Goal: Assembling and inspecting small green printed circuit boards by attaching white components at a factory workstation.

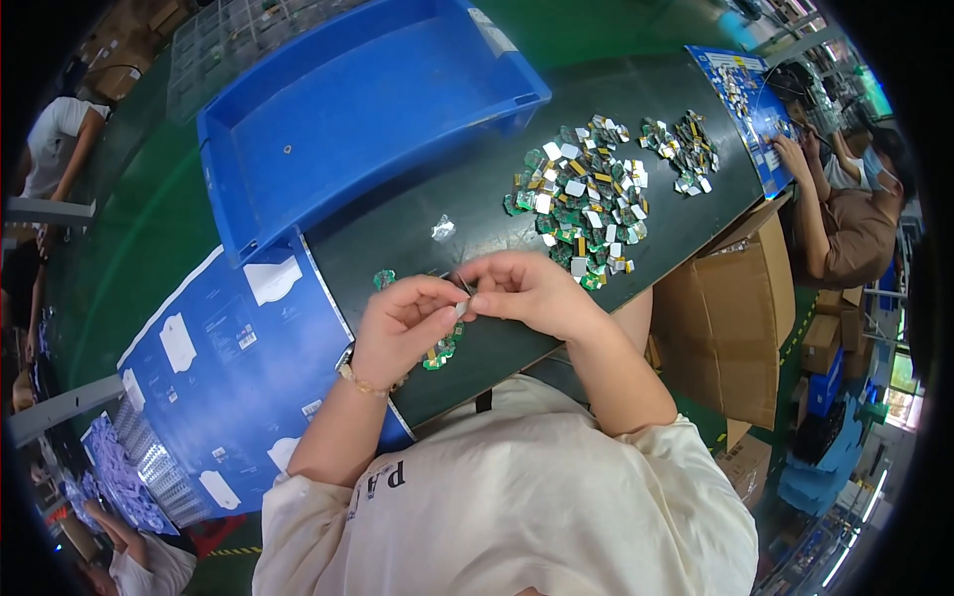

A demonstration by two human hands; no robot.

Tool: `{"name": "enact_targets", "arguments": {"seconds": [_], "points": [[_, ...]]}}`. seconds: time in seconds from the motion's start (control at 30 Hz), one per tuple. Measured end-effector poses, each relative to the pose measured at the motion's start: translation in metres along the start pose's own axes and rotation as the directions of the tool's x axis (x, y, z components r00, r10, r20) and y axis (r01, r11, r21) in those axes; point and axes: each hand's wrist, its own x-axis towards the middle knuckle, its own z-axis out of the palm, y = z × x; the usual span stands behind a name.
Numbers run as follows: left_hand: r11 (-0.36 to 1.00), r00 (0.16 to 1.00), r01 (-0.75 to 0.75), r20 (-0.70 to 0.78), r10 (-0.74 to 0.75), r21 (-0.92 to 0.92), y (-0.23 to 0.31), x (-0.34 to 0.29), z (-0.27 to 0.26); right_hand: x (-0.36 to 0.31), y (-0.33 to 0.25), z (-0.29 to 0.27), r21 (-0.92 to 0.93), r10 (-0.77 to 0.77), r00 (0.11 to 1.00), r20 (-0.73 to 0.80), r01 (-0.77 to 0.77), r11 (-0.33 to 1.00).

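Observation:
My left hand (402,328) and my right hand (527,290) meet over the dark worktable (467,199). Their fingertips pinch one small silver-grey piece (462,306) between them. Under my left hand lie a few small green circuit boards (440,351), and another green board (384,279) sits just above that hand. A big heap of several small green, white and yellow boards (583,199) lies to the right of my hands. A crumpled bit of clear film (443,228) rests on the table above them.
An empty blue plastic bin (348,119) stands at the table's far left. A blue printed sheet with white cut-outs (229,368) lies at my left. A smaller heap of boards (684,149) and another person's hands (795,154) are at the right. A cardboard box (730,318) stands below the table.

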Motion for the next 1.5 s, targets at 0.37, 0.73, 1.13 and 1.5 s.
{"name": "enact_targets", "arguments": {"seconds": [0.37,0.73,1.13,1.5], "points": [[0.998,0.996,0.069,-0.049,-0.069,-0.008,-0.001,-0.001,-0.001,0.0,-0.002,-0.017,-0.144,-0.163,0.986,-0.041,0.156,0.977],[0.997,0.995,0.073,-0.066,-0.074,-0.018,-0.005,0.002,-0.001,-0.009,-0.015,0.001,-0.2,-0.056,0.998,-0.001,0.054,0.978],[0.977,0.977,0.197,-0.069,-0.203,-0.08,-0.007,0.002,0.004,-0.014,0.012,0.019,-0.025,-0.142,0.972,-0.189,0.14,0.99],[0.973,0.967,0.212,-0.128,-0.222,-0.09,-0.007,0.003,0.002,-0.012,0.018,0.02,-0.064,-0.122,0.972,-0.202,0.111,0.992]]}}
